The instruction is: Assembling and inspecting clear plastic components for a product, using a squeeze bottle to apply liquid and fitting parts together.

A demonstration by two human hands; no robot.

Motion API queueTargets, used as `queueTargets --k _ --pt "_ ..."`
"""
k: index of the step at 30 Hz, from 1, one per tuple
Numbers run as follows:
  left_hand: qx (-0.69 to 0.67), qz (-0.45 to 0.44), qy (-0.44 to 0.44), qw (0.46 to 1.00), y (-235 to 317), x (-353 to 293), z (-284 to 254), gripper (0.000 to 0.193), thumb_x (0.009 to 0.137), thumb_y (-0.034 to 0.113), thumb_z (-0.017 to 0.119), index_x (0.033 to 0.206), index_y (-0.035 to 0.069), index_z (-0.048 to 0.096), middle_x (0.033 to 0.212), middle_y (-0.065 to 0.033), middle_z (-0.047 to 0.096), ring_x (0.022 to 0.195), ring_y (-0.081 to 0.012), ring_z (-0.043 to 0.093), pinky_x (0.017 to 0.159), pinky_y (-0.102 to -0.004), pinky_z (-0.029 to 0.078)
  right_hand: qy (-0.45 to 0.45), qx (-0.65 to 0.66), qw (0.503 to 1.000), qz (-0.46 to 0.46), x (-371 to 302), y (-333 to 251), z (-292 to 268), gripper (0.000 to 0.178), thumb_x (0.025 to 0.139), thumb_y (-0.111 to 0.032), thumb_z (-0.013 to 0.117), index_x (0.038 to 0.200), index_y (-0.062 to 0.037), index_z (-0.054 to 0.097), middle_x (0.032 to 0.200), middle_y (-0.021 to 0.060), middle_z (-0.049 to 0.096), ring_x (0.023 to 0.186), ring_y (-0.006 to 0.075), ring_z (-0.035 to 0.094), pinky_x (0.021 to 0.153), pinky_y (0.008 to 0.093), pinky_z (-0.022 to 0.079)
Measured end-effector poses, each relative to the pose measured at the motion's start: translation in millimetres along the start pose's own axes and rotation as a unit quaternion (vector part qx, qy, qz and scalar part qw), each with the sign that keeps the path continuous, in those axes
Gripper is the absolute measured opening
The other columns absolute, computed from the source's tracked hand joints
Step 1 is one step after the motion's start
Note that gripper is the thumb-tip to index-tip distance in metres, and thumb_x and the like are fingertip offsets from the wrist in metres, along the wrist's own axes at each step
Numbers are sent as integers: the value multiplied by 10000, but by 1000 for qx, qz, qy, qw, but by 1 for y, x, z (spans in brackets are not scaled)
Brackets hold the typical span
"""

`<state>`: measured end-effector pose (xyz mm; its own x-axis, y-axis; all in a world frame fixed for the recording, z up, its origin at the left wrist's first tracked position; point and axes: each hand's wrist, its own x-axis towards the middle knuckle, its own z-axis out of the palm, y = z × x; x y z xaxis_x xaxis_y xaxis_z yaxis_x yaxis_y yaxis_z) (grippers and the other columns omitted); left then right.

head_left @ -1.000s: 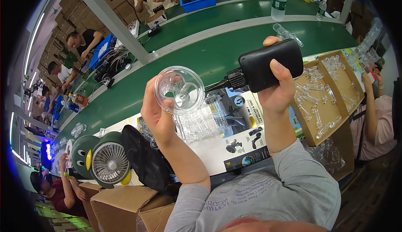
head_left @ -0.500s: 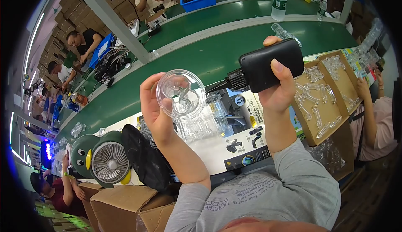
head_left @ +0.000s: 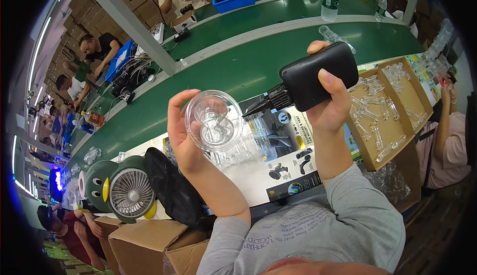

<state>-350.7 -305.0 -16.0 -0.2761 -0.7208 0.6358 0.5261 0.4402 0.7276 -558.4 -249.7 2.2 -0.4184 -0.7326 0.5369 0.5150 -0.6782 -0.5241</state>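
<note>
My left hand (head_left: 183, 126) grips a clear, round, cup-like piece (head_left: 214, 121) with a wide rim and a curved inner form. Its round face is turned upward. My right hand (head_left: 332, 94) is wrapped round a flat black squeeze bottle (head_left: 318, 76), tipped on its side with the thumb on its face. The bottle's black pointed nozzle (head_left: 258, 106) points left, its tip close to the piece's right rim; whether they touch I cannot tell. Below the hands, several clear parts (head_left: 238, 151) rest on a printed cardboard sheet (head_left: 248, 183).
A green penguin-shaped fan (head_left: 131, 193) and a black cloth bag (head_left: 171, 190) stand at left, above an open carton (head_left: 144, 235). At right, a cardboard tray (head_left: 362, 151) holds clear tubes. Water bottles (head_left: 330, 2) stand across the green bench (head_left: 238, 84). Other people work around it.
The clear piece has sunk slightly and turned in my left hand, its face now more toward me. My right hand and the black bottle have shifted a little left.
</note>
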Motion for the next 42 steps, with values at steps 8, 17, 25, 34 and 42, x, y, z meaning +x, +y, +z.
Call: queueTargets --k 8,17,25,34,42 --pt "12 -12 45 999 3 -3 6 579 750 313 677 1100 -55 401 822 -173 614 692 -246 612 608 -293 497 -20 15 999 26 0 -2 2 349 722 -103 595 1042 6 509 943 81 547 774 146 599 674 270 521" --pt "-36 -42 20 998 2 -8 4 586 747 315 680 1076 -63 375 751 -222 586 607 -265 589 530 -303 475 -27 -24 998 43 1 -1 -1 400 709 -144 563 1049 25 438 1031 135 480 773 193 580 667 298 532" --pt "-43 -70 -15 996 5 -10 0 612 747 330 683 1088 -82 385 787 -237 592 638 -261 600 557 -308 482 -31 7 999 39 0 -2 2 348 697 -119 590 1014 11 530 935 84 552 763 135 588 688 260 501" --pt "-51 -51 -49 996 3 -11 1 591 779 315 627 1069 -127 362 690 -269 570 486 -260 556 467 -294 445 -35 10 998 45 0 -3 1 346 696 -119 584 1010 15 527 945 91 553 766 140 591 692 264 503" --pt "-92 -52 -83 991 3 -13 4 588 801 296 615 1085 -137 336 689 -289 566 467 -263 561 414 -304 448 -45 -3 998 44 1 -2 0 405 692 -131 574 1040 24 435 1019 143 481 771 188 591 660 291 545"
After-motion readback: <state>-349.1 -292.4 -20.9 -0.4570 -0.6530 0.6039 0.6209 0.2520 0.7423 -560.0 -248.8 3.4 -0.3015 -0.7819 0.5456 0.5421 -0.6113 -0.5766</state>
